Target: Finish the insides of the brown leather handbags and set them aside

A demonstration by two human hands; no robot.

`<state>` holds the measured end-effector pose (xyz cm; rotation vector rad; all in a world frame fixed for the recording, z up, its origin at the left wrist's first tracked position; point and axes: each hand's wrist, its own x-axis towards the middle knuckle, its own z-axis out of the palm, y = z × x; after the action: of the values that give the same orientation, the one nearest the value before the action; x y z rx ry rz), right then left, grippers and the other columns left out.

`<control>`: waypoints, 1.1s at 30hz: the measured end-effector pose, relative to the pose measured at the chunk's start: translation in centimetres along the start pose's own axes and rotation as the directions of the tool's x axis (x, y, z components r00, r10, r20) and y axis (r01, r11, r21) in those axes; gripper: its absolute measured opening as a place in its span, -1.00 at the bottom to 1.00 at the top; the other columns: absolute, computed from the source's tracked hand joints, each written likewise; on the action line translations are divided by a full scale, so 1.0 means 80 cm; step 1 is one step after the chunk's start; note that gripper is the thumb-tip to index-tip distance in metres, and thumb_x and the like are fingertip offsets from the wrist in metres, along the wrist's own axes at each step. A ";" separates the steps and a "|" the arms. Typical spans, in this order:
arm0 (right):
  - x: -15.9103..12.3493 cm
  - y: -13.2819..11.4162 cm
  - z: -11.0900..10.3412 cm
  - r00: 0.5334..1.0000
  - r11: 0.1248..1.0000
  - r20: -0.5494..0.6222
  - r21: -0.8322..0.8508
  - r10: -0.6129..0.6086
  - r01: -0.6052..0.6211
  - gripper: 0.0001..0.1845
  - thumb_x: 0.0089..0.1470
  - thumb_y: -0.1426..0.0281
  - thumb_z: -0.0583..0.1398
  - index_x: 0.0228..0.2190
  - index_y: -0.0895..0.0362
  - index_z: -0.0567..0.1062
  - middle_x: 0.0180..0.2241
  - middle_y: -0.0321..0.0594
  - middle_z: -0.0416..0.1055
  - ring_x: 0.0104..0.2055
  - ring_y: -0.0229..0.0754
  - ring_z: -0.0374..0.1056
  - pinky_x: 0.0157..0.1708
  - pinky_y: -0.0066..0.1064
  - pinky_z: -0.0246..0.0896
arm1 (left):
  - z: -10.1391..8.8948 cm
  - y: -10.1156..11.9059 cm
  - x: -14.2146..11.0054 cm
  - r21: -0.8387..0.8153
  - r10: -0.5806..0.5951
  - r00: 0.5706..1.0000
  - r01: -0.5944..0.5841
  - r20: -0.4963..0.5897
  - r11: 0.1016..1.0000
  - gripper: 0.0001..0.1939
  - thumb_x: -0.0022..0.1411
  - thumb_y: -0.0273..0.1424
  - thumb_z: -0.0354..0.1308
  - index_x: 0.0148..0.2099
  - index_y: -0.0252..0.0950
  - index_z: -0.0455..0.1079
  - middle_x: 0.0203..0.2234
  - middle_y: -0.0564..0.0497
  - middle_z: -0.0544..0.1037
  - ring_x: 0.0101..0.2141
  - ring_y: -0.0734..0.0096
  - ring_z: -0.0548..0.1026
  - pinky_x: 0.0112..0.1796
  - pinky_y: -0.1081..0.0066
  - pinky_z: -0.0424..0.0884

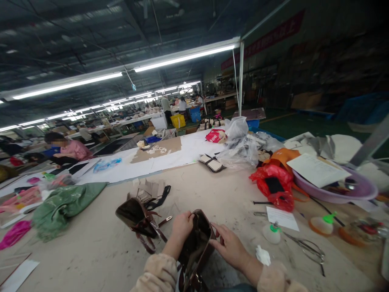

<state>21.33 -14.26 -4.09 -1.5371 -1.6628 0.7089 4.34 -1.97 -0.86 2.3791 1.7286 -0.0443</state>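
I had the open brown bag [197, 245] upright in front of me at the near edge of the table [112, 251], its mouth facing up and its dark lining showing. The fingers of my left hand [181, 229] were pinching the left side of its rim, near the far end. The fingers of my right hand [229, 245] were at the opposite side, the index finger stretched along the edge and the thumb against it, spread rather than clenched.

Just to the left lay a second brown bag [133, 215], tipped over with its mouth open, and beyond it a pile of grey-beige pieces [147, 190]. Farther left was a rumpled green cloth [68, 207]. To my right I had a crumpled white tissue [263, 255], a green-capped bottle [272, 234] and a pair of scissors [310, 249]. Beyond those were a white sheet of paper [282, 218], a red plastic bag [261, 178] and a purple basin [361, 192].
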 end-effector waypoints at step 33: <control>-0.110 0.060 0.009 0.967 0.975 0.151 -0.120 0.203 -0.186 -0.52 0.00 0.18 0.03 -0.08 0.15 0.41 -0.39 -0.15 0.46 -0.37 -0.16 0.34 -0.32 -0.39 0.22 | 0.003 0.002 0.026 0.032 0.194 0.981 -0.194 0.021 0.980 -0.58 0.22 -0.22 -0.22 -0.34 -0.29 0.41 -0.39 -0.11 0.53 -0.32 0.30 0.47 -0.35 0.42 0.28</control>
<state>23.49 -22.27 -9.74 -1.7766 -1.7047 0.8831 5.15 -0.10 -1.37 2.5514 1.4910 -0.0662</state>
